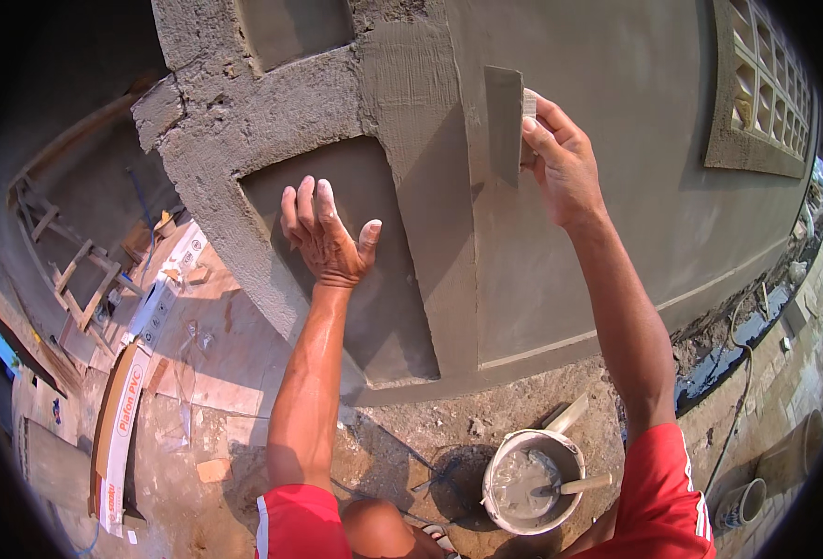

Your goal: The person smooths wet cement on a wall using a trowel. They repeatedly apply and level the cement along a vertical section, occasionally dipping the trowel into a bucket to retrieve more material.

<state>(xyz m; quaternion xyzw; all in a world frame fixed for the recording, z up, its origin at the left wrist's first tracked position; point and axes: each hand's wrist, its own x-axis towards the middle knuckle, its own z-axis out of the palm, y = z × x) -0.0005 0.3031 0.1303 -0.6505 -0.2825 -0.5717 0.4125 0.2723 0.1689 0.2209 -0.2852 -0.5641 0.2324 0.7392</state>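
My right hand point(561, 154) grips the back of a flat plastering trowel point(503, 126), its thin grey rectangular blade held upright against or close to the grey plastered wall point(598, 270). Whether the blade touches the plaster I cannot tell. My left hand point(323, 233) holds nothing; its fingers are apart, with pale smears on the tips. It is in front of a recessed panel point(384, 307) framed by a rough concrete border point(206, 177). Below, on the ground, stands a bucket point(493, 498) of wet grey mortar point(521, 480), with a wooden-handled tool point(584, 484) resting in it.
A vent-block window point(770, 79) is at the upper right. Long cardboard boxes point(118, 419) and a wooden frame point(85, 279) lie to the left. A piece of wood point(568, 413) lies behind the bucket. A second bucket point(742, 503) and a hose point(733, 424) are at the lower right.
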